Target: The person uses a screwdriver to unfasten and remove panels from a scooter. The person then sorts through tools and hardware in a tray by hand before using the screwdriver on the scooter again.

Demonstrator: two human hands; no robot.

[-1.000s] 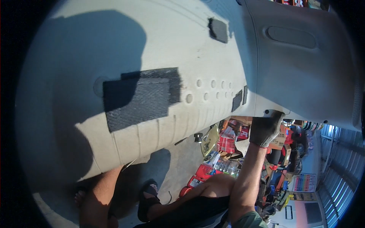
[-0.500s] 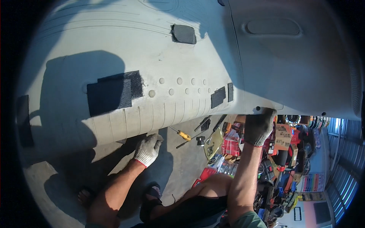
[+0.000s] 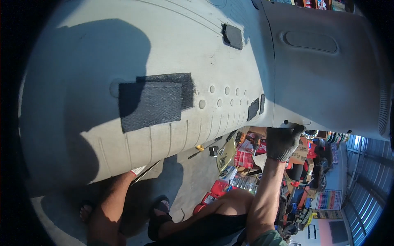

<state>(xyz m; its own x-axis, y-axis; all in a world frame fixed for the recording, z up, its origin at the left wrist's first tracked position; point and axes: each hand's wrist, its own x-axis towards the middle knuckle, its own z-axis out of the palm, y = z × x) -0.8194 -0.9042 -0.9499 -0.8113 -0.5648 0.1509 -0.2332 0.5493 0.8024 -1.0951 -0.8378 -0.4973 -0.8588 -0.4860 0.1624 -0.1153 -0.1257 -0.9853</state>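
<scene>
A large light-grey moulded panel fills the upper view, with black felt-like patches stuck on it and rows of small round bosses. My right hand, in a dark-palmed knit glove, grips the panel's lower edge beside a small round hole. Its fingers curl at that edge, the thumb uppermost. My left hand has gone mostly behind the near edge; only a bit of pale glove and red cuff shows, so its fingers are hidden. A thin dark bar slants out beside that glove.
On the concrete floor beyond the panel lie a yellow-handled screwdriver, mostly covered, and a small black part. Red cases, boxes and tools crowd the right side. My sandalled foot is below. Corrugated metal wall stands far right.
The panel's left part now reaches lower and looks nearer, covering most of my left hand and the screwdriver. My left hand has shifted left and down. My right hand keeps its hold on the edge.
</scene>
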